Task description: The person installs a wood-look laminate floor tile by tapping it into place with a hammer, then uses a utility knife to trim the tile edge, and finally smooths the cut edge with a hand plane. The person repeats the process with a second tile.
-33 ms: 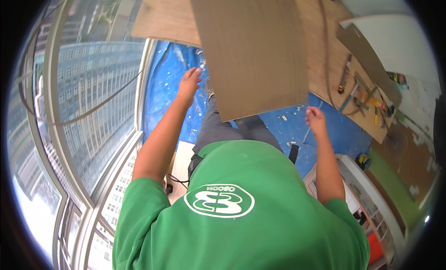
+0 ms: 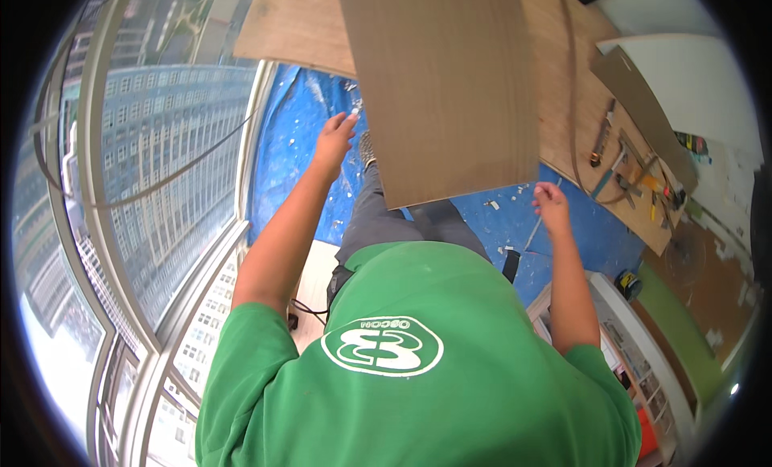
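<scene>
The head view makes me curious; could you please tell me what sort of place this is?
Probably a room under renovation: a blue tarp strewn with scraps lies underfoot, hand tools lie on a plywood board, and a large window faces a building.

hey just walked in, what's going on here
A person in a green T-shirt has both hands at a brown panel that juts past a plywood surface. The left hand is open beside its left edge; the right hand is by its near right corner, contact unclear. Hand tools lie to the right.
</scene>
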A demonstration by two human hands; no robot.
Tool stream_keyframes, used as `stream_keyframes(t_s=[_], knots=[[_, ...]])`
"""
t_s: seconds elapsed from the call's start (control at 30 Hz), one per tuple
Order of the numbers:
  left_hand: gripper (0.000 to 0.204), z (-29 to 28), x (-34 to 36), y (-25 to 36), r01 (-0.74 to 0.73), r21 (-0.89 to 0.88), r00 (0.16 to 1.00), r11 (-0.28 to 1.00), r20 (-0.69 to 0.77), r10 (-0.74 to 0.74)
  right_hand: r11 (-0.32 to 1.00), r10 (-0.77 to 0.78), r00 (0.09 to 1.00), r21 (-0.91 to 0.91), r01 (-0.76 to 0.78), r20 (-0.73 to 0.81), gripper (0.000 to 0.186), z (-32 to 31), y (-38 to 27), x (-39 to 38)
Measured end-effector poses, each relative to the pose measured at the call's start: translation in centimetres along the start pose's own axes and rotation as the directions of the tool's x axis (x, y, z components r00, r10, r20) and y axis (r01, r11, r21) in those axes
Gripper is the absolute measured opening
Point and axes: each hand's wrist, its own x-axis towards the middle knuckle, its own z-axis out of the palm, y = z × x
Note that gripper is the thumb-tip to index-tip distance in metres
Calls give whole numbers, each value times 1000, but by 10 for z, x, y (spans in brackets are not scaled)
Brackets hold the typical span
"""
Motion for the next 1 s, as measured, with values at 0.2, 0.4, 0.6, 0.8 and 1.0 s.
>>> stream_keyframes(t_s=[0.2,0.4,0.6,0.8,1.0], knots=[[67,19,20,0,65,-146,997,987,54,-57,994,-54,991,-92,66,122,25,12,-56,58],[47,45,39,7,24,-244,999,970,26,-19,981,-159,976,-91,174,151,23,1,-102,97],[48,55,19,48,20,-86,999,996,-36,-23,963,-210,969,-145,228,129,24,-34,-103,114],[50,56,12,85,-42,-204,987,978,144,72,966,-249,964,-41,254,97,22,-45,-82,128],[51,69,8,130,32,-405,984,914,173,42,967,-253,963,7,254,90,20,-49,-64,130]])
